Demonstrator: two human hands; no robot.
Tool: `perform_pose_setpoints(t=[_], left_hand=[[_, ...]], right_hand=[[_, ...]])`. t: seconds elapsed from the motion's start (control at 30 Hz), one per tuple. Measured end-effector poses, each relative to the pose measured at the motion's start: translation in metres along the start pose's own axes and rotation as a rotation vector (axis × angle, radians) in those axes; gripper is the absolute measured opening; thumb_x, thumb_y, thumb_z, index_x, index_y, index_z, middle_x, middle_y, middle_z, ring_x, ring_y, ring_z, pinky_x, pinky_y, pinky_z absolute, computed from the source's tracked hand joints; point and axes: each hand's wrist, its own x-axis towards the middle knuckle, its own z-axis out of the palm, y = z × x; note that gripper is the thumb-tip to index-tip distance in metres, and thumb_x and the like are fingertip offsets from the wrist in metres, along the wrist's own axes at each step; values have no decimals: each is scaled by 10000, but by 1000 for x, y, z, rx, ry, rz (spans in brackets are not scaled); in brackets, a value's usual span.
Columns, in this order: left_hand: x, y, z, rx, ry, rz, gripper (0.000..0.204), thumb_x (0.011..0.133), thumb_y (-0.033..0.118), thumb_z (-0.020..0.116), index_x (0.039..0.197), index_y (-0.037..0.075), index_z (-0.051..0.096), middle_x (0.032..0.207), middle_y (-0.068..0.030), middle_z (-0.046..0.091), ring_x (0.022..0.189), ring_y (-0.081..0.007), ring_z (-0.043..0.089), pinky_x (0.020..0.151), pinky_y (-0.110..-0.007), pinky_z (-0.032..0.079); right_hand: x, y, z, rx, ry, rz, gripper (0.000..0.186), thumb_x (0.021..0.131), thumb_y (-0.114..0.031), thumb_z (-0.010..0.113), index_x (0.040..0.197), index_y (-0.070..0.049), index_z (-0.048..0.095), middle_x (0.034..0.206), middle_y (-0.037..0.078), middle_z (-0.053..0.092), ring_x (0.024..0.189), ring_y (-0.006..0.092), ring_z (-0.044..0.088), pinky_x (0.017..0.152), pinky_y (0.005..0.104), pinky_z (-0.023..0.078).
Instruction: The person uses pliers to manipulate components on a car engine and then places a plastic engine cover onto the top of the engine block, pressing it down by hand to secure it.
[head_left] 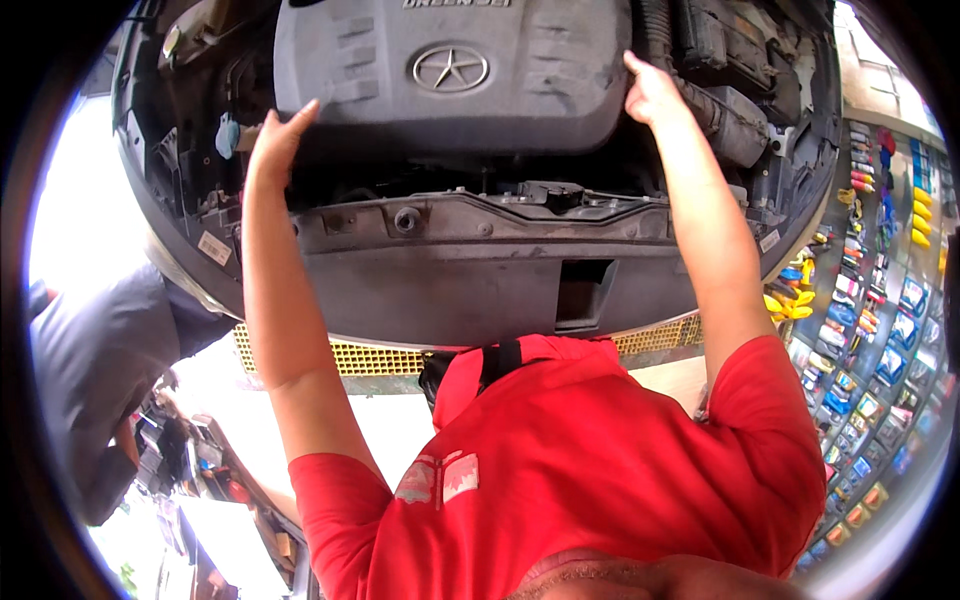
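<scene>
A dark grey plastic engine cover (440, 115) with a round star emblem spans the top middle of the engine bay. My left hand (277, 142) grips its near left corner, thumb on the upper face and fingers hidden beneath or behind the edge. At the right side, my right hand (650, 92) holds the other edge, with its thumb raised along the rim and most fingers out of sight. Below the cover's front edge runs a dark gap. What lies under the cover is mostly hidden.
The car's front crossmember panel (430, 275) lies between me and the engine. A ribbed intake hose (657, 35) and a black box (735, 125) sit to the right. Yellow floor grating (380, 358) shows below the bumper. A person in grey (110, 330) is at left; packaged goods (890, 330) line the right.
</scene>
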Motion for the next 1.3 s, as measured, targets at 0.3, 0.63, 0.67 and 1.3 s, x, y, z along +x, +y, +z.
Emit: perform_pose_setpoints(t=[0.3,0.63,0.67,1.3], left_hand=[[14,-11,23,259,1,-55,879,744,427,790,1345,-77,393,1282,-229,545,1191,-320,527,988,-402,417],[22,-11,20,626,200,137,1014,696,409,813,1388,-110,282,1335,-301,459,1231,-400,477,1030,-411,402],[17,14,41,833,302,240,1035,687,417,815,1394,-110,271,1356,-315,428,1243,-424,456,1047,-420,387],[15,129,134,1273,-103,644,1194,542,248,901,1508,284,201,1549,-257,107,1391,-458,242,1058,-581,345]], right_hand=[[20,39,-12,-107,58,-149,434,988,-242,524,1332,14,459,1348,134,526,1243,248,484,1059,384,370],[-9,29,35,-1403,608,-837,604,829,-336,696,1256,50,512,1192,263,556,1132,403,526,965,422,437],[-15,24,42,-1524,563,-1085,534,830,-349,690,1181,30,554,1109,245,567,1067,399,547,918,433,460],[-13,13,128,-1843,-249,-826,525,668,-379,816,929,-3,558,933,188,593,905,354,615,803,425,520]])
